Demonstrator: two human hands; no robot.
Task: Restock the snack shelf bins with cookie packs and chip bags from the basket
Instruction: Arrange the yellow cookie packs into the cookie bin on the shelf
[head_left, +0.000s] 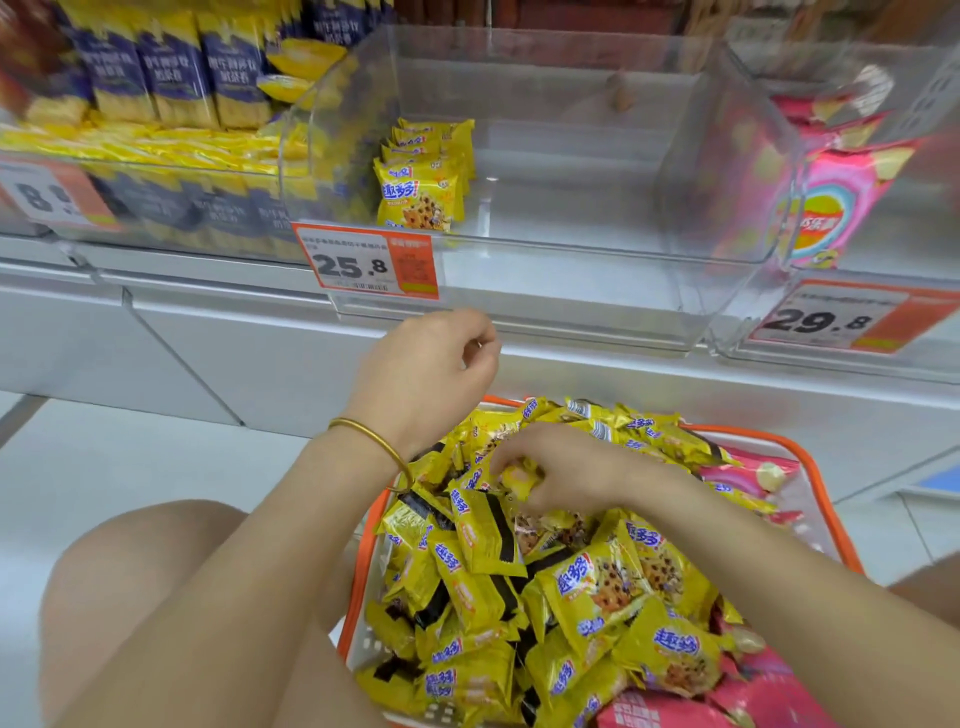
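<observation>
An orange-rimmed basket (826, 499) low in the head view is heaped with several yellow cookie packs (597, 577) and some pink chip bags (748, 470) at its right side. My right hand (556, 470) reaches into the heap and pinches a yellow cookie pack (517, 480) with curled fingers. My left hand (428, 374), a gold bangle on its wrist, hovers above the basket's far left corner with loosely curled fingers and holds nothing. Above, a clear middle bin (571, 260) holds a short row of yellow cookie packs (423, 176) at its left side.
A clear bin on the right (769, 130) holds pink chip bags (836, 202). The left shelf section carries blue-and-yellow packs (171, 73). Price tags 25.8 (363, 262) and 29.8 (831, 317) hang on the bin fronts. My knees flank the basket.
</observation>
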